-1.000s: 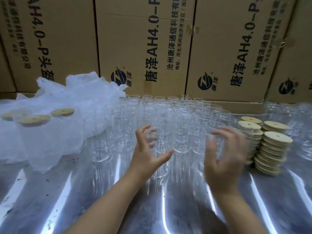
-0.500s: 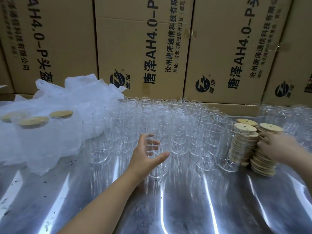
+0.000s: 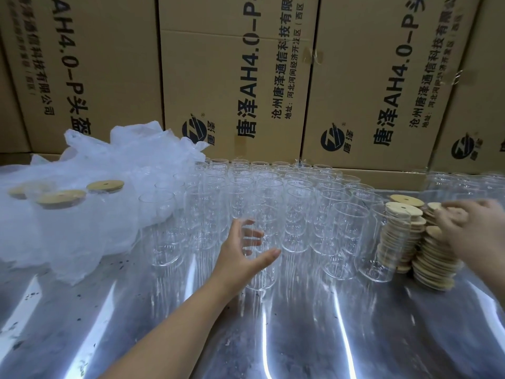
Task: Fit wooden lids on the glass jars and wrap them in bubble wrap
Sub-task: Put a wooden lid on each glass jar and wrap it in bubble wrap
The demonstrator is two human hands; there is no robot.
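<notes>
Swung from the clear glass jars a second ago, the right hand now rests on the stacked round pale wooden lids; it is blurred and its grip cannot be told. Left hand curls thumb and fingers round the front jar, upright on the shiny metal table, crumpled white bubble wrap heaped at left.

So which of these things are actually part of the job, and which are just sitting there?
In use: glass jars, wooden lids, bubble wrap, left hand gripping a front jar, right hand at the lid stacks.
Just there: cardboard boxes, shiny table.
</notes>
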